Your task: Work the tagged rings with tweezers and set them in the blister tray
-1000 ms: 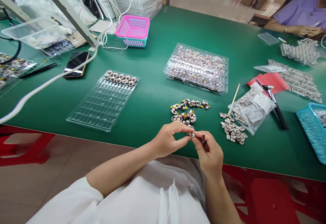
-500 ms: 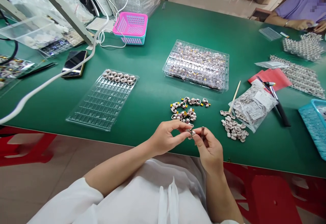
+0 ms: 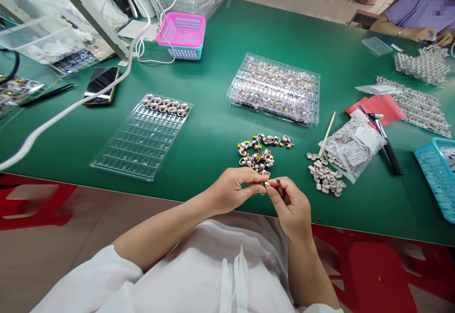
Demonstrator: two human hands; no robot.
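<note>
Your green tabletop (image 3: 209, 128) stretched across the scene, over a tiled floor (image 3: 103, 242). On the left, a white cable (image 3: 64, 113) crossed a smartphone (image 3: 102, 84); near it lay a clear compartment tray (image 3: 130, 144), ring-shaped pieces (image 3: 166, 104) filling its far end. A pink-and-turquoise basket (image 3: 182, 52) stood farther back. Right of these sat filled clear trays (image 3: 273, 90), with loose parts bearing gold tabs (image 3: 256, 156) nearer you. Farther right were pale caps (image 3: 327, 180), a labelled plastic bag (image 3: 351, 149) and a blue basket (image 3: 435, 173); a person in purple (image 3: 414, 16) worked at the far right.

At the near edge, just nearer than the loose parts, your left hand (image 3: 231, 189) and right hand (image 3: 293, 208) pinched one small part (image 3: 266, 185) between thumbs and forefingers. It looked pale, with a shiny face, mostly hidden by fingertips. A dark brown strip (image 3: 279, 187) showed among your right fingers; you couldn't tell whether it was attached.
</note>
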